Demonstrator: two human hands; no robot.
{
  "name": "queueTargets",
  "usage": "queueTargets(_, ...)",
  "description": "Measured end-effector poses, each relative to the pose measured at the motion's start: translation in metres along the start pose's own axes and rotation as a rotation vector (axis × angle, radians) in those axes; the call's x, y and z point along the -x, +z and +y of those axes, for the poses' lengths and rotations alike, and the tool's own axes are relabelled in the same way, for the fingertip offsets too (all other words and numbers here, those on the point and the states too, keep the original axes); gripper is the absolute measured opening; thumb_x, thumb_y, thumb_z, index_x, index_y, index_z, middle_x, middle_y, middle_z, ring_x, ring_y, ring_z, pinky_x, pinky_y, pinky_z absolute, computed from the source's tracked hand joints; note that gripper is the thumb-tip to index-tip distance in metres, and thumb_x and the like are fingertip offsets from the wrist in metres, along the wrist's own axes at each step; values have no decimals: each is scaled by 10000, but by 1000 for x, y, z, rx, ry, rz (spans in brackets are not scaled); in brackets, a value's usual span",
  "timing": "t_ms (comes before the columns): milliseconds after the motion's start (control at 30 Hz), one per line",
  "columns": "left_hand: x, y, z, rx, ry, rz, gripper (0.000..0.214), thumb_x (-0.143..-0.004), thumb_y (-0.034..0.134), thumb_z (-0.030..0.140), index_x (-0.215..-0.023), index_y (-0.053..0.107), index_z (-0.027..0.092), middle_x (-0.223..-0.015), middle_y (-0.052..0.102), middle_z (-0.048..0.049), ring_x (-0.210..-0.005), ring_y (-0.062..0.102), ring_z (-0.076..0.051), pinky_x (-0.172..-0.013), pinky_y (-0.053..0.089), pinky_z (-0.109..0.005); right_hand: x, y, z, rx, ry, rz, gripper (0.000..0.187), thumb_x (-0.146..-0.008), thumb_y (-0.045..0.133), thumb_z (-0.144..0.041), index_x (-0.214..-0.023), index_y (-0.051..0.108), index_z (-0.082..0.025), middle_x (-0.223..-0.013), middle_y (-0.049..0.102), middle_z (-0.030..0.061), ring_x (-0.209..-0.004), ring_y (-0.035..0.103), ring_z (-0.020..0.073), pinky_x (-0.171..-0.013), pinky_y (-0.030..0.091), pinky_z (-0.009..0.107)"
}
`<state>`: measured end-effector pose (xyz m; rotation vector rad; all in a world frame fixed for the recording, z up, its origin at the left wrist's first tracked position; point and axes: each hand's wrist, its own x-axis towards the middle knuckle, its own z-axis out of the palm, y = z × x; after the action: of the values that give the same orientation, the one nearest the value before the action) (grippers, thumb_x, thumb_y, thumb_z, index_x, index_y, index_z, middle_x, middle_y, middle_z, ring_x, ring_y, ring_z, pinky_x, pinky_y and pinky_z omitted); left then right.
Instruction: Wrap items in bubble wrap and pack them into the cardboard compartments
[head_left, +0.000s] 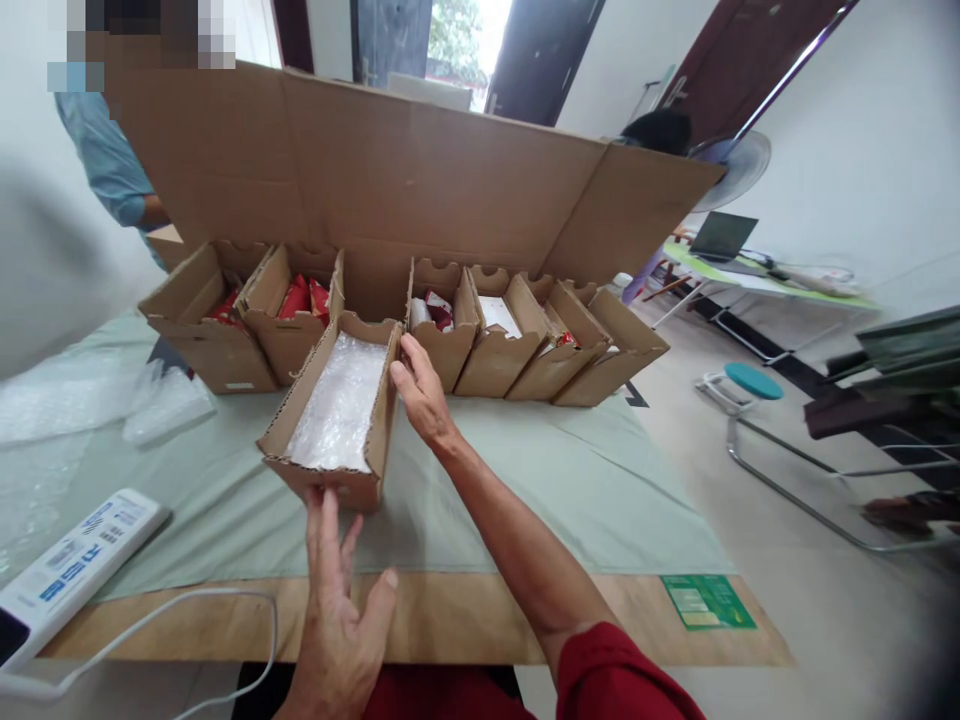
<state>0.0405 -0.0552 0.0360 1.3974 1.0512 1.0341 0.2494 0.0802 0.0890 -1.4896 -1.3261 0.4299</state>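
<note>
A narrow open cardboard box (364, 482) stands on the cloth, pulled forward from a row of similar boxes and turned a little. Clear bubble wrap (337, 400) fills it; whatever lies under the wrap is hidden. My left hand (341, 600) touches the box's near end with its fingertips, fingers stretched and thumb spread. Against the box's right side rests my right hand (424, 390), its fingers extended along the wall near the far corner. Neither hand is wrapped round anything.
Boxes with red packets (296, 298) and a box with a white item (499, 316) stand behind, before a tall cardboard panel (442, 180). At left lie loose bubble wrap (67, 400) and a white device (82, 560) with a cable. A green card (709, 602) lies right. Someone's blue sleeve (105, 150) shows behind.
</note>
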Motion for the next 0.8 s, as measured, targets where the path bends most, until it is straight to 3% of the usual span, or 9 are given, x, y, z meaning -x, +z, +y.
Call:
queueTargets(133, -14, 14, 6, 0, 19, -19, 870, -917, 625, 318, -1632, 146, 447, -1754, 107, -67, -1514, 395, -358, -1203, 393, -553, 11, 8, 13, -60, -18, 79, 715, -1005, 333, -653, -1520, 495, -184, -1619, 454, 98, -1513, 393, 222, -1278, 278, 361)
queueTargets(367, -52, 37, 5, -40, 91, -20, 859, -923, 621, 289, -1635, 158, 422, -1756, 35, -79, -1497, 424, -348, -1208, 392, -533, 61, 18, 84, -77, 146, 67, 671, -1006, 329, -673, -1332, 655, -186, -1452, 616, 162, -1378, 548, 278, -1212, 386, 455)
queueTargets(467, -94, 57, 9, -26, 121, 2, 880, -894, 634, 285, -1642, 173, 329, -1750, 26, -127, -1508, 405, -350, -1218, 378, -526, 71, 26, 98, -85, 134, 76, 656, -1008, 353, -664, -1305, 666, -171, -1403, 641, 171, -1339, 578, 275, -1186, 415, 435)
queueTargets(633, -183, 81, 11, -141, 156, -39, 951, -793, 642, 229, -1633, 198, 190, -1744, 36, -180, -1610, 135, -324, -1267, 281, -496, 72, 28, 100, -126, 94, 83, 615, -1021, 371, -626, -1337, 627, -165, -1368, 649, 168, -1282, 613, 262, -1136, 466, 413)
queueTargets(733, -201, 83, 3, -252, 109, -165, 867, -787, 603, 241, -1593, 312, 108, -1715, 187, -221, -1602, 174, -332, -1277, 236, -527, 72, 26, 103, -140, 78, 75, 569, -1017, 413, -585, -1335, 618, -160, -1390, 634, 174, -1295, 602, 267, -1139, 462, 422)
queueTargets(800, -187, 78, -6, -293, 103, -258, 744, -793, 594, 262, -1509, 472, 101, -1648, 362, -225, -1562, 299, -341, -1266, 266, -535, 73, 26, 105, -150, 87, 69, 522, -1013, 439, -535, -1328, 619, -160, -1388, 636, 177, -1293, 604, 269, -1138, 463, 429)
